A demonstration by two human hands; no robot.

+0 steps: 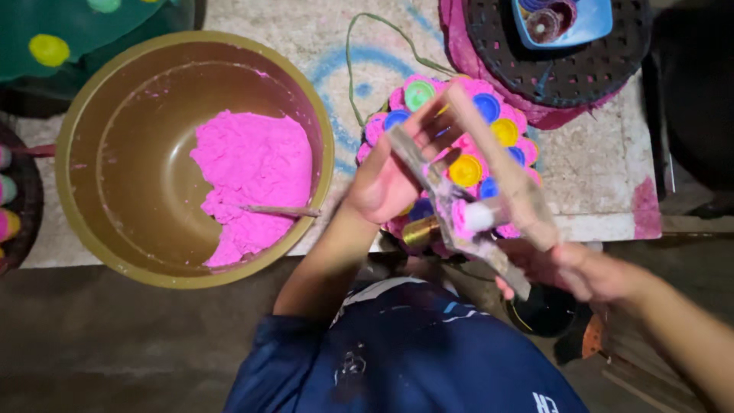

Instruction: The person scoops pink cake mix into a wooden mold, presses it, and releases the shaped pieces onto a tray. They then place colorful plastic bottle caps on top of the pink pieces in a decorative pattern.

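Up close, the left hand (pixel 386 180) has its fingers curled shut around the upper part of a long wooden tool (pixel 459 191), thumb side turned toward the camera, gripping one of the two pale slats that make up the tool. The right hand (pixel 569 269) closes on the lower end of the same tool, its fingers, stained pink, wrapped round the slat that runs down toward the near right; motion blur softens the tips, so exactly how each finger lies cannot be told. Between the slats sits a small white cylinder (pixel 480 216) with a smear of pink beside it, clamped or resting there, which of the two is unclear. Directly beneath the tool lies a round cluster of small caps (pixel 501 130) in pink, blue, yellow and green, packed tight and close to the front edge of the stone slab (pixel 596 164) that carries everything. To the left on the slab, hanging a little over its front edge, stands a big olive-brown bowl (pixel 84 176) holding a heap of bright pink powder (pixel 252 180) with a thin stick (pixel 279 210) lying across it. At the slab's far right corner a dark perforated tray (pixel 569 73) rests on pink cloth, with a small blue dish (pixel 589 23) on top.
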